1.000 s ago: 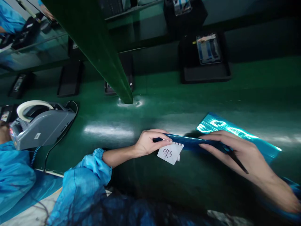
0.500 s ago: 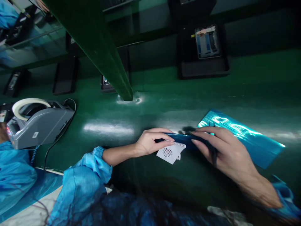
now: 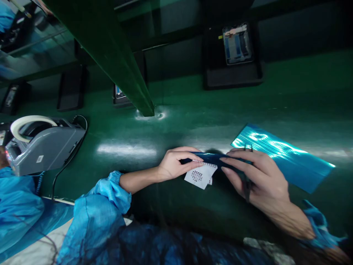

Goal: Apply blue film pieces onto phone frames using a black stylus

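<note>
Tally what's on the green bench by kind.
Black trays: 4
Tape dispenser: 1
Blue film sheet: 1
Dark blue panel, held by left hand and right hand: 1
White perforated tab: 1
Total: 8

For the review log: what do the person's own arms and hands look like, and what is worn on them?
Both hands, left hand and right hand, are bare, without gloves. Each forearm is uncovered, with a bright blue, thin crinkled sleeve gathered at an elastic cuff partway up. No watch or rings show.
</note>
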